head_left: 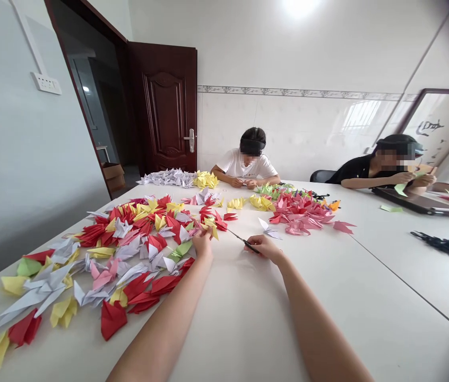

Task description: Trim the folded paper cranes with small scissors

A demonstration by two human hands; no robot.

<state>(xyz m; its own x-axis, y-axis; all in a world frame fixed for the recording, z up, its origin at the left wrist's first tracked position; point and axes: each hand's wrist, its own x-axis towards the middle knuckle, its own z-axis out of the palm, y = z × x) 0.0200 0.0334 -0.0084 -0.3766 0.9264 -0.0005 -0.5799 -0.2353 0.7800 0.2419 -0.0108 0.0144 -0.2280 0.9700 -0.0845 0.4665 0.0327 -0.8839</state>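
My left hand (204,241) is closed on a yellow folded paper piece (210,225) at the right edge of a big pile of folded paper (129,233) in red, yellow, white, pink and green. To its right, my right hand (263,247) grips a thin dark tool (251,246), whose slender tip points up and left toward the paper in my left hand. Whether the tool is scissors or tweezers is too small to tell. A white folded paper (269,229) lies just beyond my right hand.
Across the white table (368,297) sits a person in white (244,164); a person in black (368,170) holds green paper at the right. Pink pieces (304,215), white pieces (169,178) and black strands (447,246) lie on the table.
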